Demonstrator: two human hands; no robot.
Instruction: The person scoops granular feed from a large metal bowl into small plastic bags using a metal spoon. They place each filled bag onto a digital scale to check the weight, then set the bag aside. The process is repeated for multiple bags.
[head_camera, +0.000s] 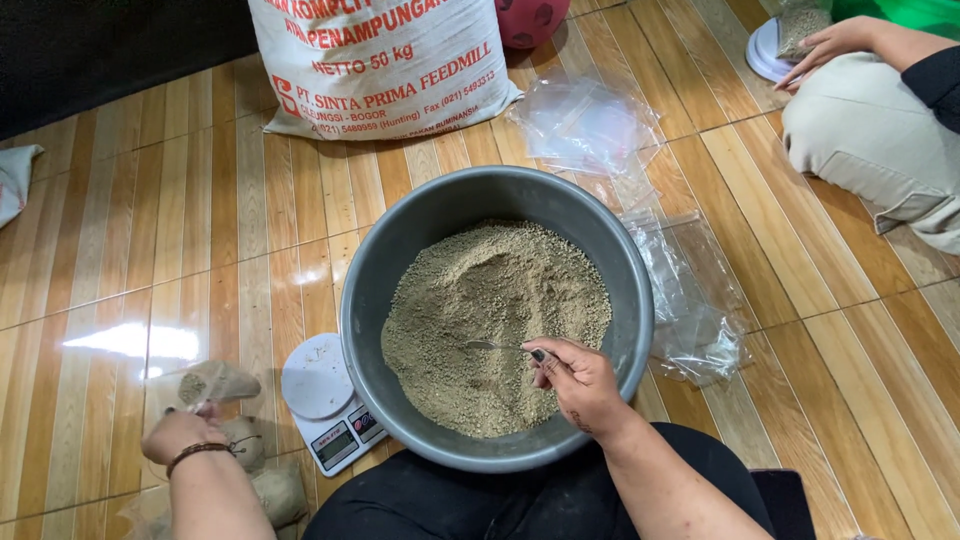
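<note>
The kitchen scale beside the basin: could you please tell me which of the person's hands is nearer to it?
Left. The left hand holds a small filled bag just left of the scale; the right hand is over the basin.

Floor (150, 230): glossy wood-look planks, striped light and mid brown, with a bright glare patch at left.

Lying directly on it:
- large grey basin (620, 290) at centre, filled with tan granular feed
- small white kitchen scale (325, 400) touching the basin's left side, round platform bare
- white woven sack (380, 70) with red print, standing at the top
- clear plastic bags (690, 300), crumpled, just right of the basin; more above it near the sack
- small filled bags (275, 490) at lower left
- white cloth (15, 175) at the far left edge
- a seated person's knee (870, 140) at upper right
</note>
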